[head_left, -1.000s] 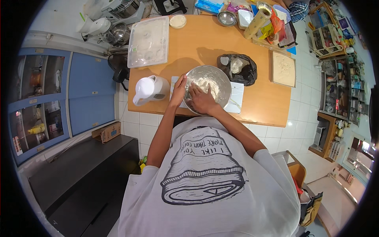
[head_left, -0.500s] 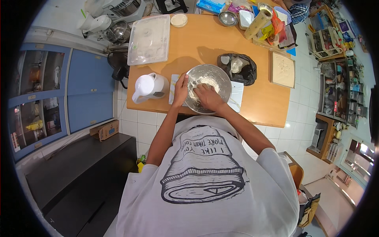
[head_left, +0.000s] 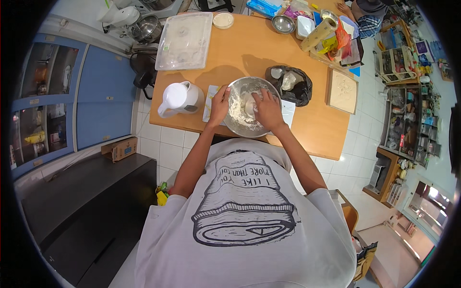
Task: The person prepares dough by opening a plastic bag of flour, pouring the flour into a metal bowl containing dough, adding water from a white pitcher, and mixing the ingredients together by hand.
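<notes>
The step in hand looks like mixing by hand: the right hand (head_left: 270, 111) reaches into a metal bowl (head_left: 246, 85) that holds a pale, floury mix (head_left: 238, 111). The bowl stands near the close edge of the wooden surface (head_left: 230, 55), between a white jug (head_left: 175, 96) and a black plastic bag (head_left: 301, 92).

The right hand is partly open, its fingers parted and pointing down inside the right part of the bowl; whether they have caught any mix underneath, I cannot tell. The left hand (head_left: 221, 105) lies against the left rim, fingers loosely bent, and seems to steady the bowl; whether it truly grips is too small to tell.

The mix looks loose and uneven, with powder along the left wall. The next move, I judge, calls for a firm left hand at the rim and right fingers working that dry part inward.
</notes>
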`<state>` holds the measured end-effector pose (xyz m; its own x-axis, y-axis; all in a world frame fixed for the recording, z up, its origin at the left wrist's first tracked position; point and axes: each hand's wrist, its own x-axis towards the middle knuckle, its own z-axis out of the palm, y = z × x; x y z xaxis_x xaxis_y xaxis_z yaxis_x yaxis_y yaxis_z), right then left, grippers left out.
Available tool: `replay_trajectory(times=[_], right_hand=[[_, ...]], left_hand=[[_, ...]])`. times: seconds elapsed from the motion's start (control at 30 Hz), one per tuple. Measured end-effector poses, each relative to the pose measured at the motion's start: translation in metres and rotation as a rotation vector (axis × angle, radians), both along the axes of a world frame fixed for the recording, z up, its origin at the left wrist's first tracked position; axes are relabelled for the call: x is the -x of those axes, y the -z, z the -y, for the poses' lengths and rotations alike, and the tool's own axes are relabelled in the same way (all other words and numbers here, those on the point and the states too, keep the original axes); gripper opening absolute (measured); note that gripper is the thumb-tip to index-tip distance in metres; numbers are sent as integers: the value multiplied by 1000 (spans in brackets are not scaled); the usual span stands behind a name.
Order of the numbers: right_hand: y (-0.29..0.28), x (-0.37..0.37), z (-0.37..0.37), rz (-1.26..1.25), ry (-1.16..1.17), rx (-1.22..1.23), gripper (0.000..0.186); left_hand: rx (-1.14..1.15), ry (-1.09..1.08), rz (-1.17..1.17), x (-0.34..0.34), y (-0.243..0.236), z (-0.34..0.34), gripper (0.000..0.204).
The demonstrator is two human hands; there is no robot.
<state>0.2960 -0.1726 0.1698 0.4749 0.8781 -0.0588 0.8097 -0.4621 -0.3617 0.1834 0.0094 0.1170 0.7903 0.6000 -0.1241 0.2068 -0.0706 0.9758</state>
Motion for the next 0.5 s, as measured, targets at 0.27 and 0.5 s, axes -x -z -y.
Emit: replay_trajectory(times=[0.27,0.5], right_hand=[[9,-21,16,-161,-124,-53,75],[22,2,9,42,-308,136,75]], left_hand=[[-162,-24,-88,-4,8,-1,32],[-172,-55,-52,-5,4,4,31]])
